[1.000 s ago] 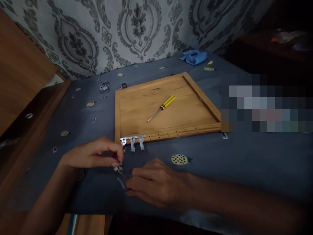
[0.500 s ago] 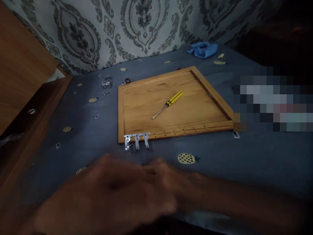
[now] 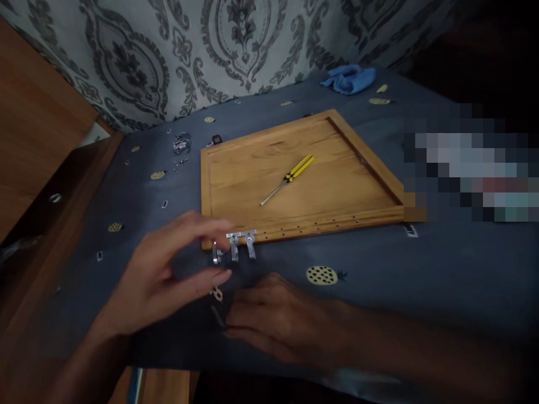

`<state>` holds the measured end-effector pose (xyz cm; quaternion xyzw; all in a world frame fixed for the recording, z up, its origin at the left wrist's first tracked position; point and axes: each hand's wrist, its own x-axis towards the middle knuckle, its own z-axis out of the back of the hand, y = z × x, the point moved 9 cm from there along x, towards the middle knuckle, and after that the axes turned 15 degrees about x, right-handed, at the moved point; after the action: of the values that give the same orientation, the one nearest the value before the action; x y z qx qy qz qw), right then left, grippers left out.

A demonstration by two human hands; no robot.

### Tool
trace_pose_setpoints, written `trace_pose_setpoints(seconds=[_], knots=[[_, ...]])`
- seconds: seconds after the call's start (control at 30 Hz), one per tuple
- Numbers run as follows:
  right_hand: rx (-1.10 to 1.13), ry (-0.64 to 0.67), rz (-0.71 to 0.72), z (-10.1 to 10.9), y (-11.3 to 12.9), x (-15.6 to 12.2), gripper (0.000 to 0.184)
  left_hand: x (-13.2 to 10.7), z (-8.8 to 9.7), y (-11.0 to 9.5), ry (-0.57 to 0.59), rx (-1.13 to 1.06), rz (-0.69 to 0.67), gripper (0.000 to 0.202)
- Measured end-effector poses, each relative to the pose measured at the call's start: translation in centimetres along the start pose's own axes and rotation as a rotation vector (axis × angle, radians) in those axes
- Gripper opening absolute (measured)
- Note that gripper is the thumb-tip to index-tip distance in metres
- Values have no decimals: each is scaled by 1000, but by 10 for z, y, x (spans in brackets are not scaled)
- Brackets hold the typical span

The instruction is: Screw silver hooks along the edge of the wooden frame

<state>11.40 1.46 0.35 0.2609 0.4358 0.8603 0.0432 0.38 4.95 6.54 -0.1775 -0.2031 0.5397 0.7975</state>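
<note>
My left hand (image 3: 177, 269) is open, thumb and fingers apart, beside the left end of the wooden panel's (image 3: 236, 185) front edge. Its fingertips reach near three silver metal hooks (image 3: 234, 247) fixed in a row there; the leftmost is partly covered by the fingers. Nothing shows between thumb and fingers. My right hand (image 3: 278, 320) is low over the cloth in front of the panel, fingers curled together. A small greyish strip shows by its fingertips; whether it is held, I cannot make out. A yellow-and-black screwdriver (image 3: 288, 178) lies on the panel.
Loose metal hooks (image 3: 182, 143) and small screws (image 3: 181, 163) lie on the dark blue cloth (image 3: 160, 126) left of the panel. A crumpled blue cloth (image 3: 349, 79) lies at the back. Several small holes run along the panel's front edge. Patterned fabric (image 3: 185, 45) rises behind.
My hands were together and blurred in front of the panel. Now they are apart: the left has opened near the hooks, while the right stays low.
</note>
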Motion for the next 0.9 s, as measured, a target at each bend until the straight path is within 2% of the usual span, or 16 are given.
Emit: trace_pose_setpoints(seconds=[0.1,0.17,0.23,0.37,0.53,0.6,0.77,0.83,0.9], knots=[[20,-38,23,4,2,-1,30,20,-11,12,3,137,-40,70],[22,-41,30,5,3,-1,29,22,-27,23,85,196,-21,81],[19,-33,35,4,3,0,28,19,-36,31,122,223,-7,87],[58,-55,59,5,4,0,26,16,-43,34,129,241,-26,88],[88,-78,68,6,5,-1,23,16,-45,37,133,244,-12,84],[84,-118,55,10,5,-2,24,17,-41,36,105,217,-3,75],[162,-318,-38,26,-3,-3,32,17,-16,28,-56,127,60,22],[194,-408,-31,34,-5,-4,31,16,-6,23,-113,75,67,17],[204,-495,6,41,-4,-5,29,14,-3,15,-93,20,3,22]])
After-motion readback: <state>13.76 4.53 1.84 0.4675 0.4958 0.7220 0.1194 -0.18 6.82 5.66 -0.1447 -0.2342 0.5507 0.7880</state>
